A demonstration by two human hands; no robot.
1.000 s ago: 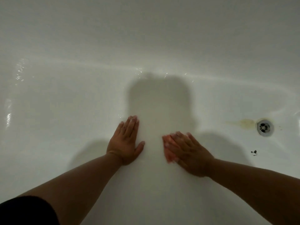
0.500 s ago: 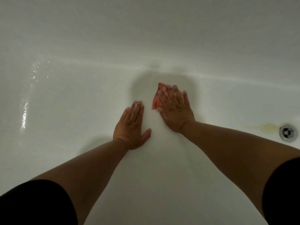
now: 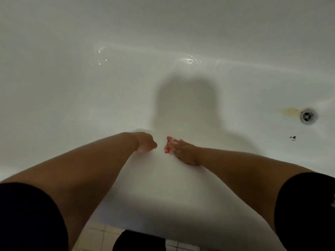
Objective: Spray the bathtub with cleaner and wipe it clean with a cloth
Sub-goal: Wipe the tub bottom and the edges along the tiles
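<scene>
The white bathtub (image 3: 72, 91) fills the view, and I lean over its near wall. My right hand (image 3: 183, 152) lies low on the inside of that wall, fingers spread, pressing a pink-orange cloth (image 3: 168, 146) against the surface. The cloth shows only past my fingertips. My left hand (image 3: 146, 144) rests on the same wall a little to the left, a hand's width from the cloth. It is seen from behind, bent down at the wrist, with its fingers mostly hidden. No spray bottle is in view.
The metal drain (image 3: 307, 116) sits at the right, with a yellowish stain (image 3: 290, 111) beside it and a dark speck (image 3: 292, 138) below. Wet streaks (image 3: 188, 60) glint on the far wall. Tiled floor (image 3: 97, 232) and a dark object (image 3: 139, 241) show at the bottom.
My right hand has drawn the cloth back from the tub floor toward me, up the near wall. The view has pulled back and shifted, so the drain shows again.
</scene>
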